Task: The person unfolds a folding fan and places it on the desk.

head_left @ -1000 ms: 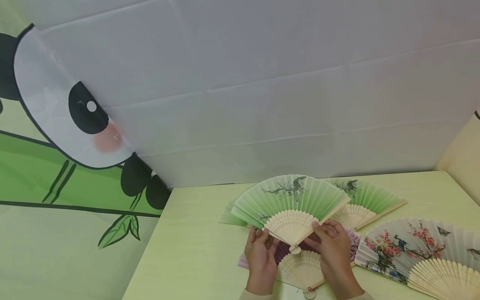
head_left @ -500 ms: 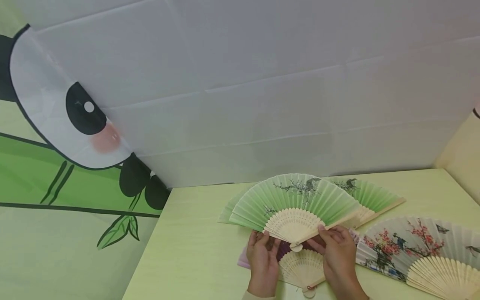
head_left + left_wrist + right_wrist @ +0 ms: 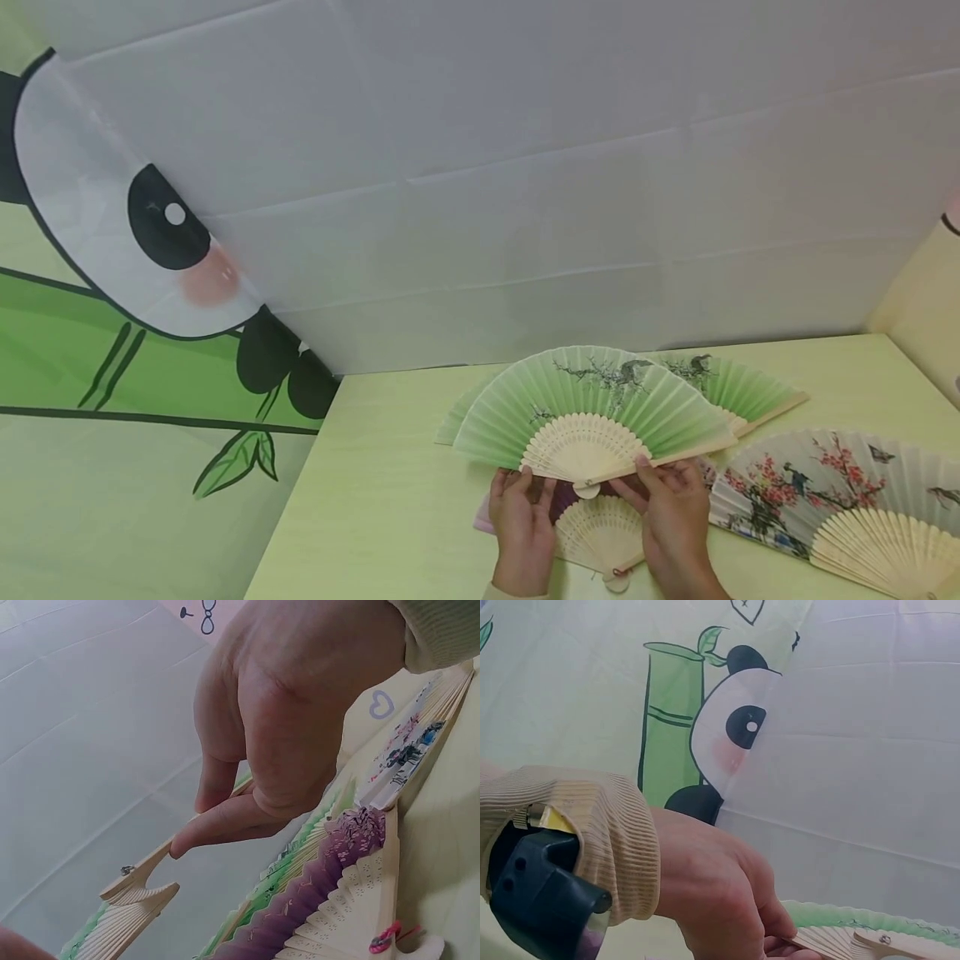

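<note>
A green folding fan [image 3: 547, 387] with pale pierced ribs and a dark bird-on-branch print is spread wide in the air. My left hand [image 3: 522, 533] pinches its left end; in the right wrist view, that hand [image 3: 720, 892] has thumb and fingers at the fan's ribs [image 3: 829, 939]. On the opposite side, my right hand [image 3: 675, 521] grips the right outer stick. From the left wrist view, the right hand [image 3: 277, 727] pinches this stick [image 3: 154, 859] between thumb and fingers. Part of the left hand [image 3: 19, 949] shows at that view's lower left corner.
Beneath the hands, a purple fan [image 3: 603, 533] lies spread on the pale green table [image 3: 360, 500]. Behind the held fan rests another green fan [image 3: 757, 392], partly covered. A white fan with red blossoms [image 3: 813, 492] lies at right. A white wall cloth [image 3: 525, 208] borders the back.
The held green fan has spread wider. Its right edge has swung outward and down with my right hand, which moved slightly right. My left hand stays at the left end.
</note>
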The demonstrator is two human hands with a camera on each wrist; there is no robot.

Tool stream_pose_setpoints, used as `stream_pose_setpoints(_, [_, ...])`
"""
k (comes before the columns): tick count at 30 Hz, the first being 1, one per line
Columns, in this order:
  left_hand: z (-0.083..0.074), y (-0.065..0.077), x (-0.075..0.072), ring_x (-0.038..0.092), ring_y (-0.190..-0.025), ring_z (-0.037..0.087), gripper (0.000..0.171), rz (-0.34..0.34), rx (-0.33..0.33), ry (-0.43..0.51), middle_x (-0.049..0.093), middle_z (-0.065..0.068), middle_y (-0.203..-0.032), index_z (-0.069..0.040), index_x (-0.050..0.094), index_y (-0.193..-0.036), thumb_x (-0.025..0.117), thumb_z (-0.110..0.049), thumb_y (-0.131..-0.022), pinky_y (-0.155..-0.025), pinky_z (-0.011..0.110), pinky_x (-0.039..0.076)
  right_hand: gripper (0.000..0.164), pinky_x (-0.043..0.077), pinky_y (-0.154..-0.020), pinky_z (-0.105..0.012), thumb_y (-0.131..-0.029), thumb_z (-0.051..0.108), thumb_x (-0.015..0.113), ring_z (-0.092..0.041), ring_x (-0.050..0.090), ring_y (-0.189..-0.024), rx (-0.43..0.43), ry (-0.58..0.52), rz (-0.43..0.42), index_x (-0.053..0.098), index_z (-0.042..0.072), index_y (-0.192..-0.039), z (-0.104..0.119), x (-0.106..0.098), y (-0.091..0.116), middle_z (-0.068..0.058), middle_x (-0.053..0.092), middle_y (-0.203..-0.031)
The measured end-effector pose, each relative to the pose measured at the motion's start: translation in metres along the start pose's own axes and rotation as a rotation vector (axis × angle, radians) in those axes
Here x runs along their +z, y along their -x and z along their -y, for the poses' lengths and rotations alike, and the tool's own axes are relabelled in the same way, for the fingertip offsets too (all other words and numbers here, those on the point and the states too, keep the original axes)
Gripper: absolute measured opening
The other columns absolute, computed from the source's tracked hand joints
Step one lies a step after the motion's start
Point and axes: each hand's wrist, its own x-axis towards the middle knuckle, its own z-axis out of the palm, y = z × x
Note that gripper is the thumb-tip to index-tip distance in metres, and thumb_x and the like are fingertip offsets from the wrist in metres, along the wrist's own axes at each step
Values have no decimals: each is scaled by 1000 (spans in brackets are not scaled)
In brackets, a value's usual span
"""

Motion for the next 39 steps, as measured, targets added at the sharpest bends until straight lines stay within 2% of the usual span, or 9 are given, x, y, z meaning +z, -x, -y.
stream_pose_setpoints(6, [-1,2,-1,49,-84,19,35,-28,3,-3,40,12,-104,-2,25,-119,47,2,-92,-81,34,48,32,50,-80,-47,-90,13,61,-30,61,-99,-48,19,34,45,-1,-114,13,13,15,-16,55,-106])
stream_pose_setpoints(12, [-3,3,-2,48,-82,19,32,-50,6,-9,39,13,-106,-2,27,-117,46,2,-92,-79,33,48,35,49,-80,-47,-89,14,62,-31,61,-100,-41,4,39,46,1,-117,15,19,20,-18,55,-111])
stream_pose_setpoints(17, [-10,2,-4,50,-82,18,31,-75,50,-27,43,13,-105,-2,27,-116,46,2,-92,-77,31,50,32,49,-80,-48,-90,11,61,-30,60,-100,-34,-8,60,46,0,-115,12,28,23,-20,51,-111])
stream_pose_setpoints(21, [-21,0,-9,51,-83,18,34,-110,85,-38,43,13,-106,-3,26,-118,46,2,-92,-73,27,50,30,50,-80,-46,-91,9,58,-26,60,-99,25,16,32,42,0,-115,15,48,30,-18,50,-109])
stream_pose_setpoints(25, [-33,-5,-17,49,-91,19,33,-145,108,-17,39,14,-112,-4,26,-119,45,1,-92,-75,26,49,30,51,-80,-43,-94,4,52,-24,60,-98,95,30,23,36,-2,-118,14,69,37,-18,49,-110])
stream_pose_setpoints(31, [-52,-13,-32,43,-105,22,37,-202,133,3,35,12,-117,-5,24,-124,46,-2,-94,-87,33,45,35,52,-79,-43,-94,-1,49,-28,59,-99,140,14,65,37,-2,-127,-5,91,42,-21,49,-115])
stream_pose_setpoints(36, [-71,-20,-46,43,-103,20,42,-253,152,-23,37,10,-116,-5,18,-128,44,-6,-96,-89,31,40,36,52,-78,-43,-93,-1,50,-32,61,-93,171,24,121,38,-3,-127,-24,107,48,-25,52,-113])
stream_pose_setpoints(39, [-83,-25,-53,43,-103,18,43,-309,176,-41,38,9,-114,-6,17,-130,44,-9,-96,-89,31,39,37,52,-79,-43,-93,-1,50,-33,61,-95,199,34,182,37,-5,-127,-34,114,52,-27,52,-114])
